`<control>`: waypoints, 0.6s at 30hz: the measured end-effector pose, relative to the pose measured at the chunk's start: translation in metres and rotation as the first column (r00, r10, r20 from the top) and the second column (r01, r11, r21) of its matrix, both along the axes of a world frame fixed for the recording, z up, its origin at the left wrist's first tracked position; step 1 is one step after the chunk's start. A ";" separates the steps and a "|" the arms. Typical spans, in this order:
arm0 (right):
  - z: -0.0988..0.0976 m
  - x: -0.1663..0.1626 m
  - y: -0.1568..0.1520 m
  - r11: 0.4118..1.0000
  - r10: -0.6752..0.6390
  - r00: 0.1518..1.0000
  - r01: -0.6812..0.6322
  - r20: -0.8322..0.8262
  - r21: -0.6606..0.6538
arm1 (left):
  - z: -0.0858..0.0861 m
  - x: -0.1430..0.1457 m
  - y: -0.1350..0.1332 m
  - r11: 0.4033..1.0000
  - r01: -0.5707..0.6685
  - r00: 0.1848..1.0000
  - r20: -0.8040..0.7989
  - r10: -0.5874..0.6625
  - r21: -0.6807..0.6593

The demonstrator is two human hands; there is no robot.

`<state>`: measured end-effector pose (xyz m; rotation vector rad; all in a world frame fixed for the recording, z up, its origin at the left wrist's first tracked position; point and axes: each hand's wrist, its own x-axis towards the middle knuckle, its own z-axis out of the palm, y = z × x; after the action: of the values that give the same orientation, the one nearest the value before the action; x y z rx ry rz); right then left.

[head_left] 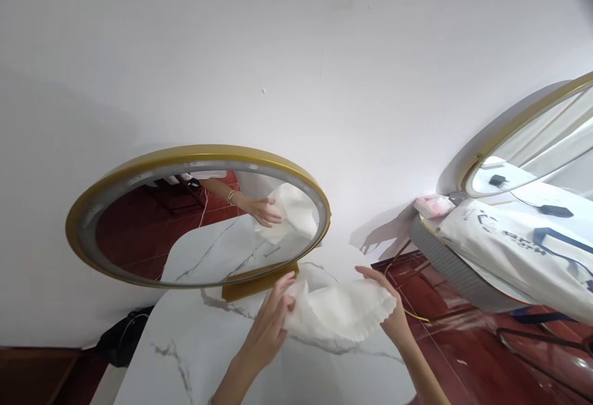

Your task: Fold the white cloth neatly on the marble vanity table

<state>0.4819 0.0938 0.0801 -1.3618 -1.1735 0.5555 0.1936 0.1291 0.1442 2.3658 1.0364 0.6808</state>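
Observation:
A thin white wipe (343,311) with a zigzag-cut edge is stretched between my two hands, just above the marble-patterned table (222,337). My left hand (269,321) grips its left end with curled fingers. At the opposite end, my right hand (391,306) holds it, its fingers partly hidden behind the material. Beyond my hands stands a round mirror (199,152) with a gold rim and a gold base (259,284). The wipe and one hand with a bracelet are reflected in its glass.
To the right, a second gold-rimmed mirror (509,126) leans by the wall. A pink-and-white tissue pack (434,205) and a printed white cloth bag (514,244) lie on another table. A dark bag (123,337) is at the left, and red tiles (445,355) cover the floor.

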 end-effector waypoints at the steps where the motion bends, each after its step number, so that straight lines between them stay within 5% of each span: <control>1: 0.011 -0.002 -0.005 0.992 0.125 0.992 -0.125 -0.005 -0.035 | -0.005 -0.004 -0.005 0.994 -0.053 0.996 0.059 0.059 -0.095; 3: 0.025 -0.009 -0.017 0.956 0.271 0.961 -0.276 -0.062 -0.100 | -0.014 -0.012 -0.014 0.941 -0.188 0.963 0.137 0.234 -0.282; 6: 0.030 -0.017 -0.032 0.963 0.190 0.973 -0.212 -0.134 -0.169 | -0.023 -0.021 -0.025 0.746 -0.301 0.886 0.114 0.449 -0.594; 9: 0.026 -0.019 -0.039 0.965 0.156 0.982 -0.173 -0.102 -0.195 | -0.021 -0.024 -0.037 0.502 -0.255 0.801 0.111 0.589 -0.827; 11: 0.025 -0.016 -0.043 0.969 0.154 0.986 -0.162 -0.058 -0.188 | -0.015 -0.022 -0.047 0.424 -0.228 0.748 0.121 0.653 -0.876; 14: 0.027 -0.010 -0.050 0.980 0.130 0.990 -0.121 0.054 -0.158 | -0.008 -0.020 -0.061 0.448 -0.268 0.736 0.120 0.667 -0.853; 18: 0.029 -0.001 -0.061 0.986 0.142 0.962 -0.116 0.234 -0.122 | -0.008 -0.021 -0.072 0.585 -0.488 0.684 0.132 0.717 -0.648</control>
<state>0.4813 0.0330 0.1090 -1.4828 -1.4563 0.5628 0.1728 0.0572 0.1365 1.2404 1.6223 0.8717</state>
